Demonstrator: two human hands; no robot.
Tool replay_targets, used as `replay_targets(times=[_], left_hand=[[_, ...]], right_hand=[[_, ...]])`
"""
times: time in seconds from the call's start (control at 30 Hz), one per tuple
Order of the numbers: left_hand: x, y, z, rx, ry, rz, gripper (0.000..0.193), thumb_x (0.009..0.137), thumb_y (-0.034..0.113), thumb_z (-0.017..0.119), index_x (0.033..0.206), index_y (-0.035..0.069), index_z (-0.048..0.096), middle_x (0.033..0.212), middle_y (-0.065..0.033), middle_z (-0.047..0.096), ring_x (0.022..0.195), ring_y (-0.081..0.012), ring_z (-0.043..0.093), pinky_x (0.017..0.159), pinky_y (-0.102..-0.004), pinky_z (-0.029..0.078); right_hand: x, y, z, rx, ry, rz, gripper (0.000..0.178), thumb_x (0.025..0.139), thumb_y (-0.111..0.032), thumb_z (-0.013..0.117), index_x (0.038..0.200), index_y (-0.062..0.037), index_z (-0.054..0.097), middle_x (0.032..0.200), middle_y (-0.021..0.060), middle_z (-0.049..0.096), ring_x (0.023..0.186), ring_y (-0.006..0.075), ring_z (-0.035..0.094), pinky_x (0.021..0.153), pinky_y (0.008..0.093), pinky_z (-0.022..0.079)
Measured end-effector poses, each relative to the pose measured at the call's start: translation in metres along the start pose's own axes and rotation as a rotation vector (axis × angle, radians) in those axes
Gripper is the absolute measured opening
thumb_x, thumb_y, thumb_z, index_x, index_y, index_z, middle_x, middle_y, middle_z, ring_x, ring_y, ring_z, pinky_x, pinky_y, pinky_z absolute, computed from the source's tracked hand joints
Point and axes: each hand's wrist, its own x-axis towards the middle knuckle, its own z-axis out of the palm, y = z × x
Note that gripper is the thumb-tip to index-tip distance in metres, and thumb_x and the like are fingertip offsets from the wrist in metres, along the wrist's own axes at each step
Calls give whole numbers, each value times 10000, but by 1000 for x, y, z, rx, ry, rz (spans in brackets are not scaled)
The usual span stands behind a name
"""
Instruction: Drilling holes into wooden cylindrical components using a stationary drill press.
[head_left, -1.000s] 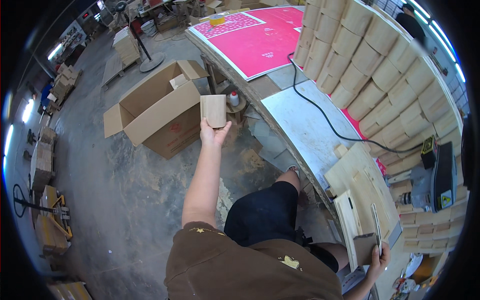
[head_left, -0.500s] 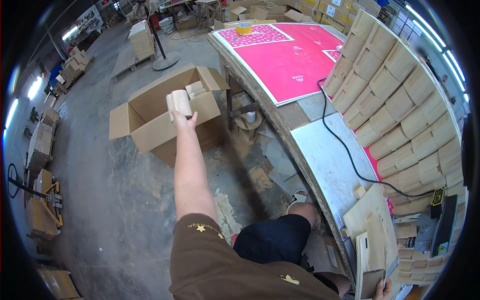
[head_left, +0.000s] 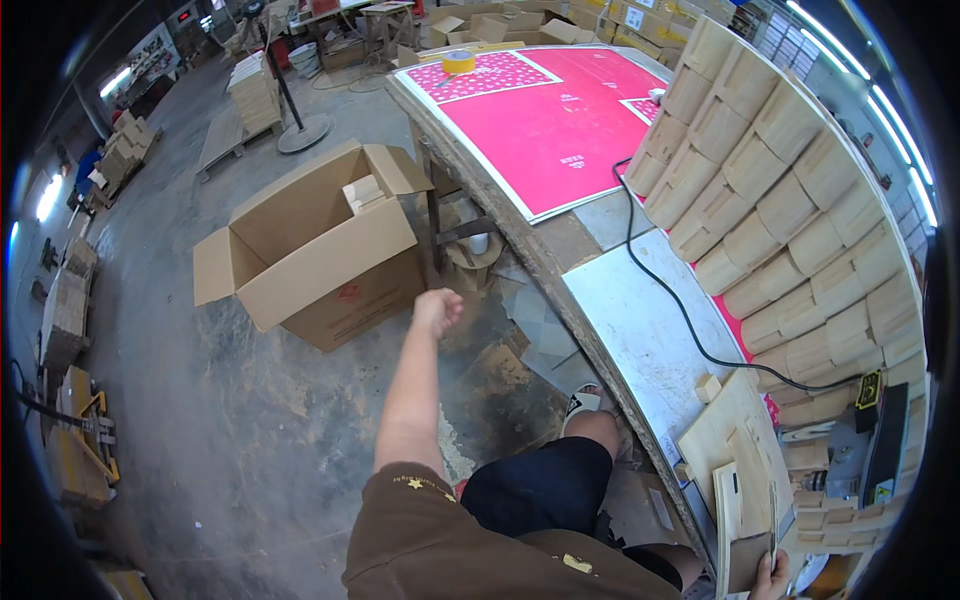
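My left hand (head_left: 437,312) is in the air in front of the large open cardboard box (head_left: 340,305), fingers curled in and nothing seen in them. Pale wooden blocks (head_left: 363,193) show inside the box at its right end; its near wall hides the rest of the contents. At the lower right edge, my right hand (head_left: 769,577) grips the side of a wooden board fixture (head_left: 727,500), beside a dark flat plate (head_left: 745,562). Only part of that hand is visible.
Rows of curved wooden blocks (head_left: 790,210) stand stacked along the workbench's right side. A black cable (head_left: 668,305) crosses the white board (head_left: 625,310). Yellow tape (head_left: 458,62) lies on the pink sheet (head_left: 540,130). A pole with a round base (head_left: 305,134) stands beyond the box.
My left hand held a wooden block over the box; now it is empty and has come back nearer and to the right. My right hand stays at the fixture.
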Motion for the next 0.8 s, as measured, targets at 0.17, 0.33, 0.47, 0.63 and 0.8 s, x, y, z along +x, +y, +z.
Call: replay_targets(times=[0.17,0.33,0.47,0.63,0.8], left_hand=[[-43,-35,74,142,-188,-13,130,851,165,590,753,92,543,568,5,508,474,-109,473,445,-265,430],[-104,18,150,210,-295,133,229,880,254,595,736,87,533,510,21,437,407,-92,410,412,-244,384],[-151,64,217,170,-467,280,215,889,240,581,764,77,521,516,33,407,447,-78,425,440,-240,379],[-210,97,293,218,-674,470,139,886,197,572,840,68,551,575,36,457,500,-74,459,481,-229,404],[-273,112,349,273,-786,588,103,874,163,575,916,70,568,670,26,540,557,-65,509,528,-215,439]], right_hand=[[24,68,11,6,291,-290,195,788,-149,611,886,17,583,776,56,542,742,141,491,680,267,389],[15,55,6,181,330,-285,219,718,-140,668,856,23,619,728,36,550,707,129,501,645,266,404],[13,82,6,446,363,-184,232,686,-126,693,857,21,635,723,30,552,702,119,501,635,262,401],[17,96,0,443,438,-327,221,646,-99,710,829,12,653,722,39,537,700,138,499,626,256,384],[31,73,2,352,373,-394,238,604,11,727,831,0,658,775,39,524,729,151,507,630,258,398]])
